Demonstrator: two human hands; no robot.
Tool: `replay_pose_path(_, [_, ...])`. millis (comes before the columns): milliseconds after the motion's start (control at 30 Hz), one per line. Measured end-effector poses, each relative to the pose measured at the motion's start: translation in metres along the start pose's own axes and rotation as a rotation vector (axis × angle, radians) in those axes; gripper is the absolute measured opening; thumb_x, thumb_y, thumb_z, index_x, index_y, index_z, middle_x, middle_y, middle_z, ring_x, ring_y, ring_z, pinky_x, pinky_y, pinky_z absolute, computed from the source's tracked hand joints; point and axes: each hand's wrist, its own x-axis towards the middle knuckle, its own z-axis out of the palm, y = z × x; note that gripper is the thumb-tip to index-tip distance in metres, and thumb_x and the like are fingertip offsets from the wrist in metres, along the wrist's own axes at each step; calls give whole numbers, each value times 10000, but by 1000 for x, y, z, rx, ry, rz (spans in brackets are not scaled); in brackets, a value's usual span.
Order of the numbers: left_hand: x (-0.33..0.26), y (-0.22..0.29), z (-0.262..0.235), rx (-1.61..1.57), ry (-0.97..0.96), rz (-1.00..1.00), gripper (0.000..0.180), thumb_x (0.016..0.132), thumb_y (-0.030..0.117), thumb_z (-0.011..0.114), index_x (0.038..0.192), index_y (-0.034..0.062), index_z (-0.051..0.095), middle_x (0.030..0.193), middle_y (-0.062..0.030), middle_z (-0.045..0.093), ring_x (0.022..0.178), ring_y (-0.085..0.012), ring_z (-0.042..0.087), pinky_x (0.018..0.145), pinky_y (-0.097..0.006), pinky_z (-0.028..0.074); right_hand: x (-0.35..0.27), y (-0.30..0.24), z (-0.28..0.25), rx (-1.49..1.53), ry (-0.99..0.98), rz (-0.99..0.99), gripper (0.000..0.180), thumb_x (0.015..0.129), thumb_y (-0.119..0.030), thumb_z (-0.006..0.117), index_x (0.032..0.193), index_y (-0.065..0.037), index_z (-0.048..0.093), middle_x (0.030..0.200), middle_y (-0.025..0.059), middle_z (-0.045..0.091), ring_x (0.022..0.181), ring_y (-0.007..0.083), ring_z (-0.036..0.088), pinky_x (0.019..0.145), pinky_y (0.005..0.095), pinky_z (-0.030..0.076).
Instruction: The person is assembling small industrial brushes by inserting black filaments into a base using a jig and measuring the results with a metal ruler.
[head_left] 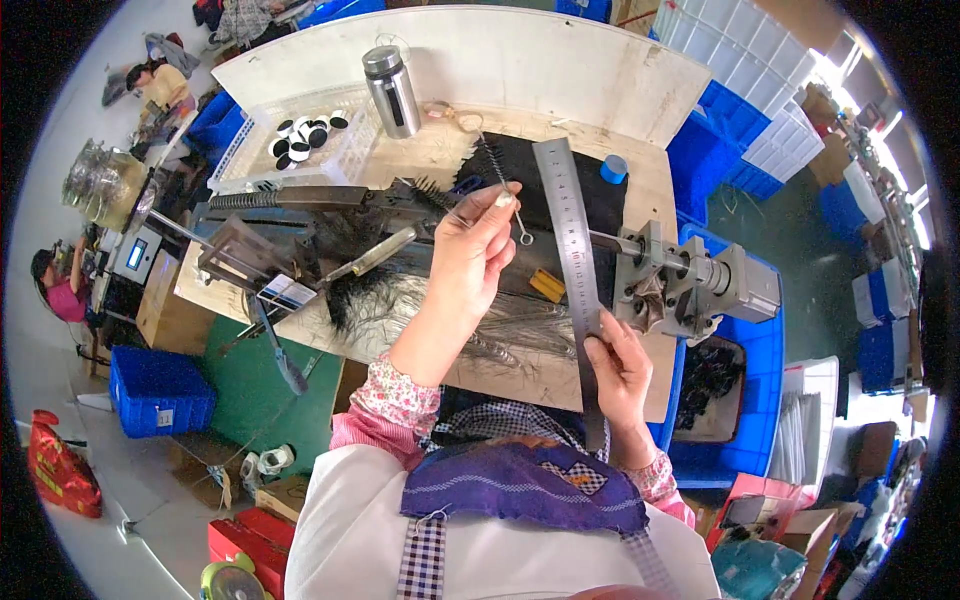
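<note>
Pinched between the thumb and forefinger of my left hand is a small twisted-wire brush, its dark bristles pointing up and away. The wire's ring-shaped end sticks out below my fingers. My right hand grips a long steel ruler near its lower end, with the ruler standing tilted just right of the brush. Below both hands, loose black bristles lie scattered over the wooden workbench. A black mat is behind the ruler.
A metal machine with a motor stands right of the ruler. A blue round cap and yellow block are close by. Further back are a steel flask and a white basket. Blue bin stands at right.
</note>
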Motion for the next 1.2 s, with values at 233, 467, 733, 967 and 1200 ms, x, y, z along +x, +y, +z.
replay_pose_path(233, [-4,-3,2,85,31,12,254,843,118,641,1057,-16,611,829,-31,616,466,0,307,420,-162,253,0,1,4,30,-16,34,359,792,55,579,1150,33,563,982,146,610,845,217,584,754,277,458])
replay_pose_path(467, [-4,-5,6,224,22,81,268,837,153,654,1043,-17,629,841,-53,627,478,-5,341,415,-169,248,1,1,4,-19,7,-1,372,786,65,575,1155,25,569,883,113,601,750,170,550,685,255,442])
replay_pose_path(733, [19,-12,9,211,-31,50,274,850,160,637,1062,-13,627,826,-42,615,473,-4,313,413,-167,240,1,11,-3,-49,99,40,389,799,42,608,1185,19,559,878,10,531,752,83,460,670,195,393])
replay_pose_path(967, [28,-22,22,137,-90,-43,241,869,143,612,1047,-19,610,799,0,565,486,1,321,408,-164,249,0,13,-13,-34,178,50,377,814,51,591,1187,10,558,916,61,582,779,106,519,699,217,428])
replay_pose_path(1200, [24,-25,26,194,-67,-33,223,856,138,623,1024,-9,637,773,-28,599,472,0,311,412,-165,234,-3,18,-15,-89,169,24,373,799,57,603,1168,16,569,891,65,580,747,103,512,652,216,421])
